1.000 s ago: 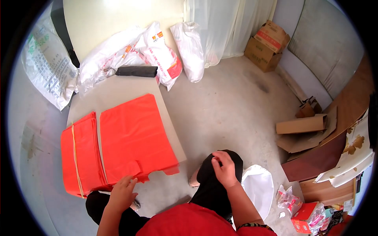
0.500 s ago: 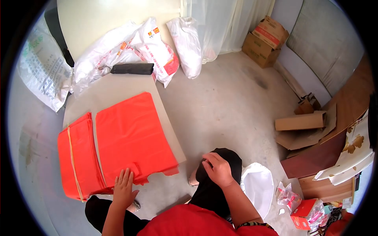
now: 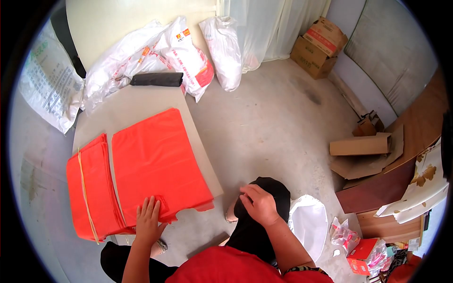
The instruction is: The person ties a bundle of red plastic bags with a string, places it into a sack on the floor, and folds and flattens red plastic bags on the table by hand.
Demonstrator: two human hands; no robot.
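Observation:
A flat stack of red plastic bags lies on a board-topped surface at the left. My left hand rests on the near edge of this stack, its fingers stretched out flat. Left of it is a second red bundle, with a yellowish tie running across it. My right hand is over my dark-trousered knee, fingers loosely bent and slightly apart, with nothing visible in it. Beside that knee stands a white-lined bin.
White printed sacks and a black roll are beyond the stack. Cardboard boxes sit in the far right corner. A flattened carton and a red box with plastic wrappers are on the right.
My left hand has slid slightly forward on the red stack. The right hand has shifted a little to the left over the knee. The view has tilted slightly.

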